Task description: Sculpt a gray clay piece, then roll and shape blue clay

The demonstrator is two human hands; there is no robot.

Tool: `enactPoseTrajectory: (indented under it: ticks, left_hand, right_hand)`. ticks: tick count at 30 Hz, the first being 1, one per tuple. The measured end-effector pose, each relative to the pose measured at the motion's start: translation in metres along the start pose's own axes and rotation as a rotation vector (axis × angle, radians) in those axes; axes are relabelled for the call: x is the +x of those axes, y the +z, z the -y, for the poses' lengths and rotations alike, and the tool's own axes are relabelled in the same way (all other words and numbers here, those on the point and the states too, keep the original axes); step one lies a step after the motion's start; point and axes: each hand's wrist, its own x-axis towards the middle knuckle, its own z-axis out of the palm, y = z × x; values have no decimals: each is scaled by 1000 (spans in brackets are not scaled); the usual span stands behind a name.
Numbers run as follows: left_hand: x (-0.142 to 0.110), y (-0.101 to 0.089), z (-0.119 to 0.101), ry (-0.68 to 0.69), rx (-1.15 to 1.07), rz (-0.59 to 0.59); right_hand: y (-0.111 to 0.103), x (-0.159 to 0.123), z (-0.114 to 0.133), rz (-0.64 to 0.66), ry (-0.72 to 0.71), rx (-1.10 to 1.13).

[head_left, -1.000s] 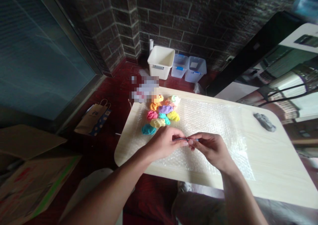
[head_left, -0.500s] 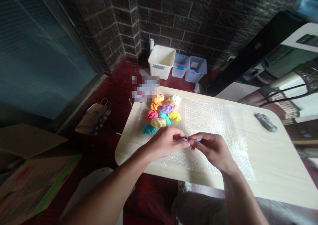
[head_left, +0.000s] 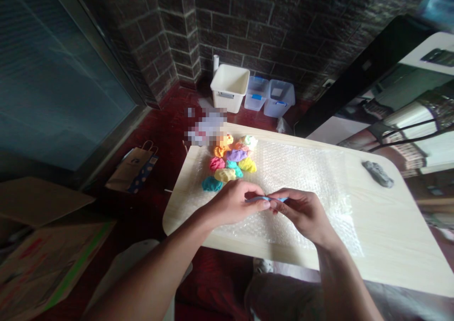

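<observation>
1. On my feed from the head camera, I see the bare left hand (head_left: 241, 202) pinching a thin, light-blue, narrow strip (head_left: 263, 198) between thumb and fingers.
2. I see the bare right hand (head_left: 300, 211) gripping the same strip near its other end, its fingertips close beside those of the left. I cannot tell what the strip is made of.
3. The strip is held above a clear sheet of bubble wrap (head_left: 301, 172), which lies on a pale wood-grained table (head_left: 386, 231) with rounded corners.
4. Just beyond the left hand, I make out a cluster of crumpled, soft-looking bundles on the wrap: the nearest are a teal bundle (head_left: 212, 184) and a pale-yellow bundle (head_left: 224, 175), with red, turquoise, bright-yellow, purple and orange ones behind.
5. Well apart from these, toward the table's right end, I see a dark-grey crumpled bundle (head_left: 378, 174).
6. Past the far edge, a cream plastic bin (head_left: 229, 101) stands on the dark-red floor (head_left: 170, 122).
</observation>
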Motion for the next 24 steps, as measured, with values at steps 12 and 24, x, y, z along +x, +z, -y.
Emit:
enactPoseTrajectory:
  ticks: [12, 24]
  left_hand:
    - [-1, 2, -3, 45, 283, -81]
    - [-3, 6, -1, 107, 467, -91]
  right_hand:
    - [2, 2, -2, 0, 54, 2]
    - [3, 2, -9, -2, 104, 51]
